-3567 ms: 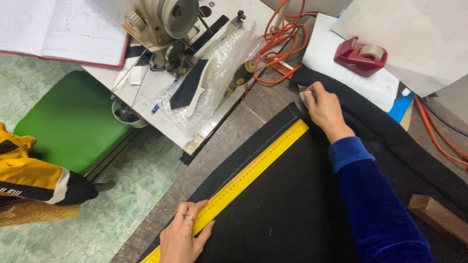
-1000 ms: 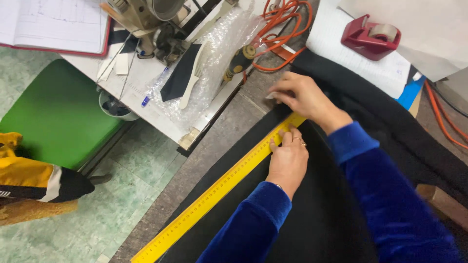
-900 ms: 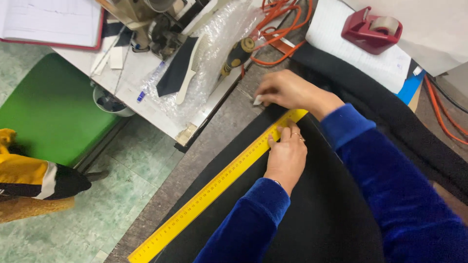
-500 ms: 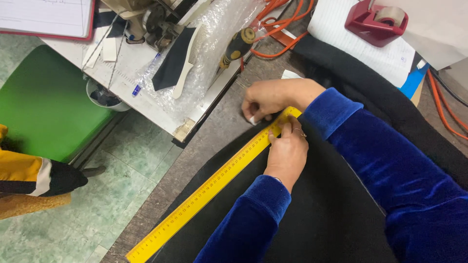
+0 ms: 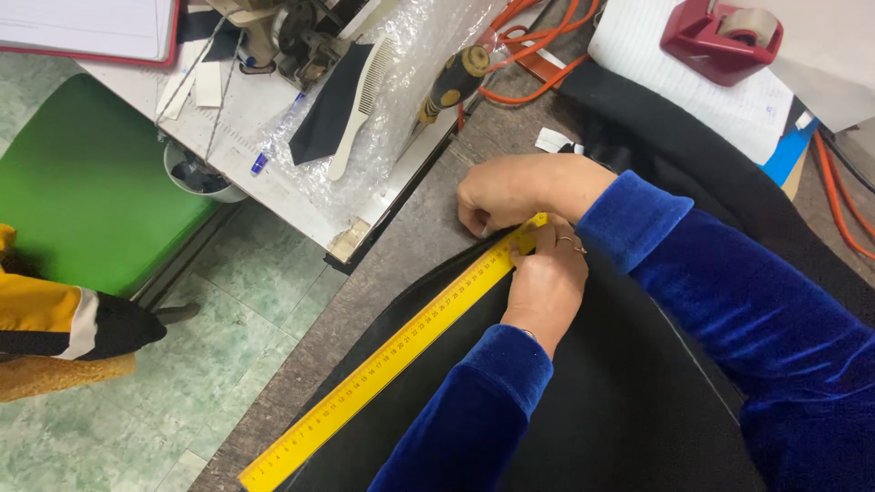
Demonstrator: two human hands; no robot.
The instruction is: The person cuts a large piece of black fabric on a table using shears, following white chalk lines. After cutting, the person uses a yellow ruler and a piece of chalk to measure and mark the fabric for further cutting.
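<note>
- The black cloth (image 5: pixel 629 401) is the biggest thing here, spread flat over my brown worktable (image 5: pixel 401 264) and running off the near and right edges of view.
- Beyond the table stands the white sewing-machine stand (image 5: pixel 264 155), littered with bubble wrap (image 5: pixel 410 82), a cream comb (image 5: pixel 355 109) and a dark scrap; a green stool (image 5: pixel 82 182) sits below it on the tiled floor.
- The yellow ruler (image 5: pixel 392 355) lies slanted along the left edge of the cloth, its far end under my hands and its near end free at the bottom of view.
- My left hand (image 5: pixel 547 282) presses down on the far end of the ruler, fingers together and flat, a ring showing on one.
- My right hand (image 5: pixel 510 191) sits just past the ruler's tip, touching the cloth's corner, fingers curled in. I cannot tell whether they pinch a piece of chalk or nothing.
- A red tape dispenser (image 5: pixel 720 36) rests on lined paper (image 5: pixel 693 82) at the far right, by orange cables (image 5: pixel 538 55).
- As I judge it, the ruler is lined up and held; no drawn line shows along it, so any marking seems barely started at the far end.
</note>
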